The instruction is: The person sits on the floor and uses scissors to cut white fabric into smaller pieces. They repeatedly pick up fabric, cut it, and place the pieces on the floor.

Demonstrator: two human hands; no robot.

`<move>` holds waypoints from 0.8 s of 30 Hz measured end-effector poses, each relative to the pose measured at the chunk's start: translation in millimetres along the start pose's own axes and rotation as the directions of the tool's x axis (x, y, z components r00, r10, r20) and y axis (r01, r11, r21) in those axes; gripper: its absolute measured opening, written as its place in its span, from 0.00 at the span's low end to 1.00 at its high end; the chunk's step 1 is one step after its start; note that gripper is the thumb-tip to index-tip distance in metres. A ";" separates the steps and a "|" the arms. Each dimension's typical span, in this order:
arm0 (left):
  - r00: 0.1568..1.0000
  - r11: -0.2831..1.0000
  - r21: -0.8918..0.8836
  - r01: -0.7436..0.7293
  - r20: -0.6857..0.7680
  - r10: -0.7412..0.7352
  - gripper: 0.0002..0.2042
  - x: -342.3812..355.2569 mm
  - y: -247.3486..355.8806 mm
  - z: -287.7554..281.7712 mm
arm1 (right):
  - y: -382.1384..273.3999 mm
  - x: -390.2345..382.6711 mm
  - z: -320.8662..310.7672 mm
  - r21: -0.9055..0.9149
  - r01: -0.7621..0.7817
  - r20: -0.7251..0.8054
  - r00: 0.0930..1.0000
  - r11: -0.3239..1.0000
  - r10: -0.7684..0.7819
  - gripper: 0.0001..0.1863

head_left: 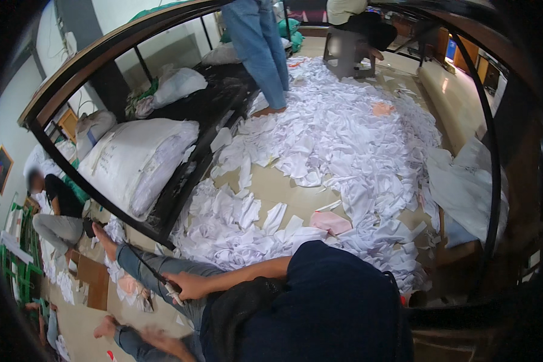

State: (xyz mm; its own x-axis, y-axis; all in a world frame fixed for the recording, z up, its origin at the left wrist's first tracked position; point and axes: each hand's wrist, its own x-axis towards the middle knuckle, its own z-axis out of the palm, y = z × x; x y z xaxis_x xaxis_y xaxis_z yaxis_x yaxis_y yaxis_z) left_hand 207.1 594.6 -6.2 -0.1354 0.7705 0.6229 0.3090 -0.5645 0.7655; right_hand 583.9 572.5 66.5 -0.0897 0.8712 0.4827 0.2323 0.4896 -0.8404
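My right hand (186, 283) is closed around the pale wrapped end of a long, thin dark object (143, 263), which lies along my jeans-clad leg (130, 259). Below it, my left hand (157, 338) is near my other leg (130, 341), smeared by motion, so its fingers are unclear. A dark mesh cloth (241, 311) lies beside my navy shirt (338, 301). Just past my right arm spreads a heap of white fabric scraps (350, 133) with a pink piece (330, 222).
A person (253, 51) stands in the heap; another (350, 15) sits on a stool (350, 63). At left are a black metal rack (172, 220) with white sacks (136, 163), a seated person (60, 205) and cardboard (90, 277). A plastic sack (464, 193) lies right.
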 end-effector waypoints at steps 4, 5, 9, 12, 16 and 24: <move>0.715 0.798 0.060 0.600 0.408 -0.568 0.35 -36.0 124.9 75.3 | -0.7 -28.4 -32.3 0.100 -0.228 0.130 0.968 0.968 0.215 0.52; 0.745 0.783 -0.114 0.612 0.415 -0.522 0.33 -26.5 129.7 62.8 | -21.8 -19.1 -19.1 0.220 -0.208 0.208 0.964 0.953 0.163 0.47; 0.705 0.578 -0.403 0.709 0.422 -0.570 0.29 -27.5 132.0 104.2 | -43.2 -25.4 23.6 0.606 -0.361 0.475 0.879 0.709 0.041 0.53; 0.465 0.249 -0.430 0.868 0.527 -0.711 0.26 -52.2 147.7 114.6 | -40.1 -42.2 17.6 0.527 -0.589 0.606 0.766 0.613 0.215 0.47; 0.448 0.255 -0.369 0.894 0.734 -0.510 0.30 -43.2 149.4 96.7 | -34.6 -29.9 23.5 0.463 -0.788 0.767 0.586 0.406 0.261 0.34; 0.512 0.363 -0.362 0.859 0.627 -0.587 0.39 -42.1 139.6 102.7 | -38.2 -21.1 14.8 0.392 -0.865 0.806 0.487 0.312 0.336 0.17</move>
State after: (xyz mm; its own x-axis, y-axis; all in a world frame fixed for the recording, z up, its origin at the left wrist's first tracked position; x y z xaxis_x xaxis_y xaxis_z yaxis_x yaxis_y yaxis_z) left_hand 352.6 513.7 57.8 0.3394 0.9116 -0.2318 -0.3445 0.3498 0.8712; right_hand 562.6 535.9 84.8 -0.7464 0.6182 -0.2464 -0.2295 -0.5867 -0.7766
